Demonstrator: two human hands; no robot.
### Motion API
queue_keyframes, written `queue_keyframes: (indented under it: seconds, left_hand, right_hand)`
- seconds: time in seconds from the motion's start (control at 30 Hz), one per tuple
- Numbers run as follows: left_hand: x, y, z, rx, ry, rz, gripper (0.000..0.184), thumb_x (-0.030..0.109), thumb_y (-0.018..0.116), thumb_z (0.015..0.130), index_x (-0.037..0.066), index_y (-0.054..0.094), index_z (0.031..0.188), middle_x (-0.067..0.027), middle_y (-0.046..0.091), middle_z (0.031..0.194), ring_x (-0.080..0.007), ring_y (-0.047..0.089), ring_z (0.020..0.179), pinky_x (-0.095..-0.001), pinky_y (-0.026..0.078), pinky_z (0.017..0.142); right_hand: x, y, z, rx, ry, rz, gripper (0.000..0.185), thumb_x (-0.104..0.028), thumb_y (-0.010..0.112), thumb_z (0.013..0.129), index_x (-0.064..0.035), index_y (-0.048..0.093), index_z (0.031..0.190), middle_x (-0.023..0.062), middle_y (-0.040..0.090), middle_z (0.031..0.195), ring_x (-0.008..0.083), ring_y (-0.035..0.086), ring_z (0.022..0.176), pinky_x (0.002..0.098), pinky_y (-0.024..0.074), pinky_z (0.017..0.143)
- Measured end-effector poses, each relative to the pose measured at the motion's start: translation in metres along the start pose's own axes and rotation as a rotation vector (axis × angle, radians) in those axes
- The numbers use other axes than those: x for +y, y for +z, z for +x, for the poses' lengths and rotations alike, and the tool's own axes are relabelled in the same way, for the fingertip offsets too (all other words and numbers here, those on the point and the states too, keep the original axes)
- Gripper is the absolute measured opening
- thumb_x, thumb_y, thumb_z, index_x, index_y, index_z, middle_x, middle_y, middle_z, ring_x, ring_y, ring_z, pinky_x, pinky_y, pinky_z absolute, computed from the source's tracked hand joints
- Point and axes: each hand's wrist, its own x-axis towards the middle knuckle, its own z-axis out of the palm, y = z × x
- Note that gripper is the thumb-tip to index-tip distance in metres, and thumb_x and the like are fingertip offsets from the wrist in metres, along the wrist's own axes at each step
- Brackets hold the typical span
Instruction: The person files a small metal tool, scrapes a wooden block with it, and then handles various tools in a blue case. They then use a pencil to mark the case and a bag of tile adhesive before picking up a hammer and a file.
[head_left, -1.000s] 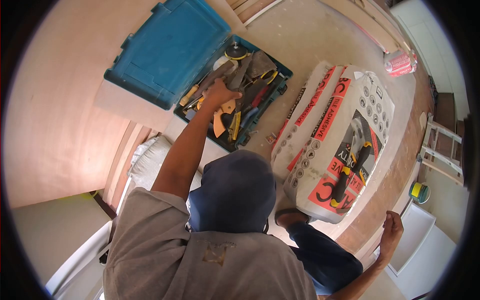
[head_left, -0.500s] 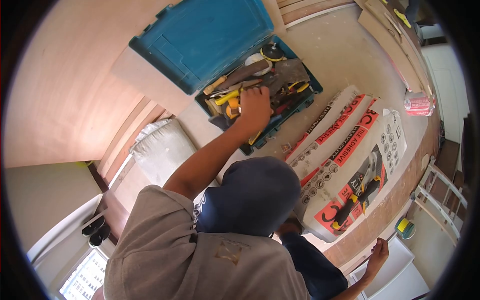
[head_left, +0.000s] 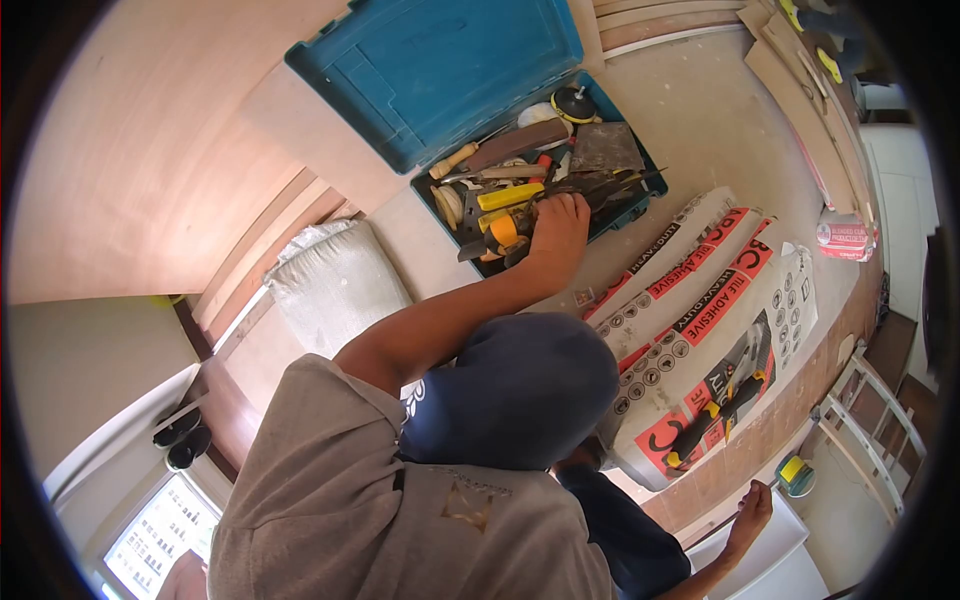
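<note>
At the lower left edge, a partial shape (head_left: 185, 578) may be my left hand; its fingers cannot be made out. My right hand is out of view. In front of me a crouching person in a dark cap (head_left: 515, 395) and grey shirt has one hand (head_left: 562, 225) in a teal toolbox (head_left: 650, 205). That hand is on dark tools, including a long pointed one. A yellow-and-black tape measure (head_left: 503, 233) and a yellow-handled tool (head_left: 510, 195) lie beside it. The person's other hand (head_left: 752, 512) hangs at the lower right, fingers curled.
Tile adhesive bags (head_left: 690, 320) lie right of the toolbox, with yellow-and-black hand tools (head_left: 715, 420) on them. A white sack (head_left: 340, 275) is at the left. A stepladder (head_left: 875, 425) and a tape roll (head_left: 795, 475) are at the right.
The view has shifted slightly. The person's hand in the toolbox has raised dark tools, and the tape measure and yellow-handled tool show more plainly. The partial shape at lower left shows more.
</note>
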Motion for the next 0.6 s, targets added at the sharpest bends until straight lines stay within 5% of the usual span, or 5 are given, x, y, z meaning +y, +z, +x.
queue_keyframes:
  seconds: [0.2,0.6]
  left_hand:
    - [0.008,-0.015,0.004,-0.189,0.020,0.022,0.054,0.025,0.061,0.088,-0.006,0.052,0.131,-0.0150,0.061,0.104,-0.0252,0.060,0.092,-0.0377,0.043,0.076]
    - [-0.019,-0.004,0.012,-0.047,0.041,-0.204,0.044,0.019,0.069,0.079,-0.003,0.058,0.117,-0.0138,0.062,0.103,-0.0240,0.061,0.087,-0.0383,0.046,0.077]
  right_hand:
    - [-0.004,-0.002,0.000,0.016,-0.017,0.017,0.026,-0.022,0.055,0.103,-0.0004,0.068,0.106,0.0017,0.056,0.079,0.0115,0.051,0.071,0.0278,0.0460,0.065]
    - [-0.002,-0.004,-0.008,0.026,-0.023,0.018,0.025,-0.021,0.055,0.103,-0.0005,0.068,0.103,0.0000,0.055,0.077,0.0098,0.050,0.070,0.0270,0.0453,0.064]
